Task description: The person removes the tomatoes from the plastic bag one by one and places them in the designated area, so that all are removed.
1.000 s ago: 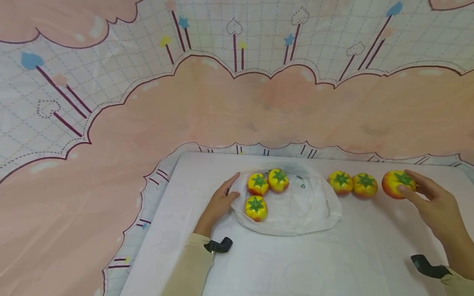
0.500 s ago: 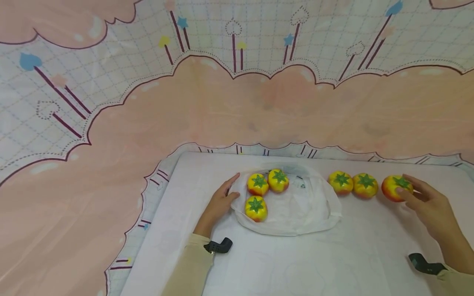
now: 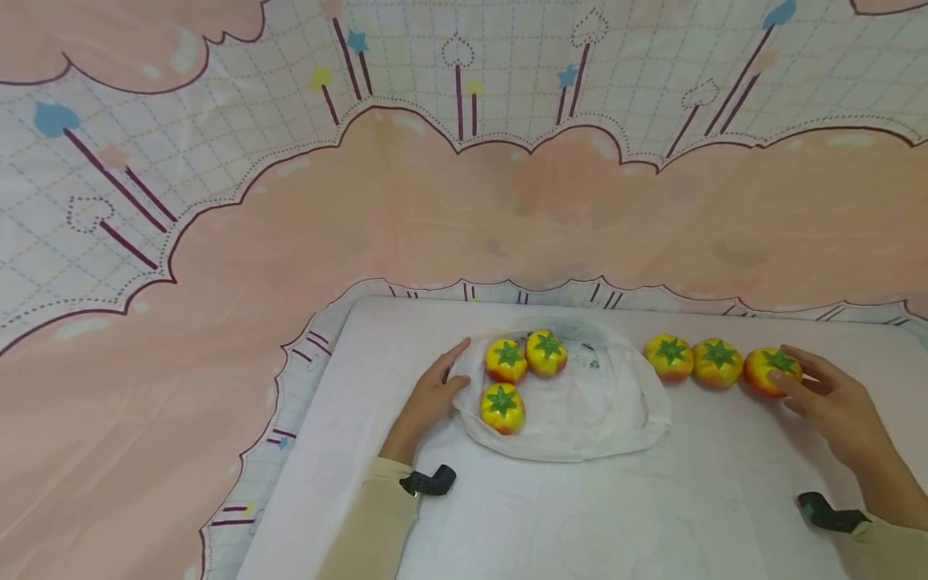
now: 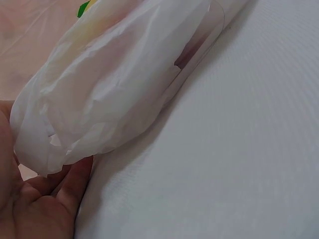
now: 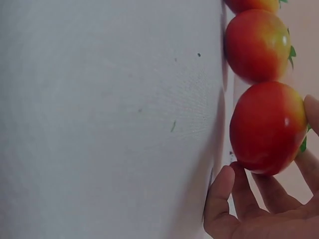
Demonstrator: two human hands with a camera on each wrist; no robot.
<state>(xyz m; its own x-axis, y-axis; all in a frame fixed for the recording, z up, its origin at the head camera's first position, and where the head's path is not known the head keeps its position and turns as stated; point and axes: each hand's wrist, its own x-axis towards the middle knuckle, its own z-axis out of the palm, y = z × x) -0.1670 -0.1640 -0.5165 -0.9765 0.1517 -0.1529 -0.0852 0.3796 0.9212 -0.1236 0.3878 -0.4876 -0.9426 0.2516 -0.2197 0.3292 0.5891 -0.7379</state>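
White table (image 3: 551,524): right hand (image 3: 841,415) grips right-end tomato (image 3: 761,374), fingers half-curled, apparently squaring tomato row (image 3: 717,367). Left hand (image 3: 429,400) at left edge of bag (image 3: 580,448), likely steadying; whether pinching, cannot tell.

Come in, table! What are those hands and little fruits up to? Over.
Left hand touching left edge of white bag, three fruits inside. Right hand holding rightmost fruit, beside two others. Nothing seen in the way.
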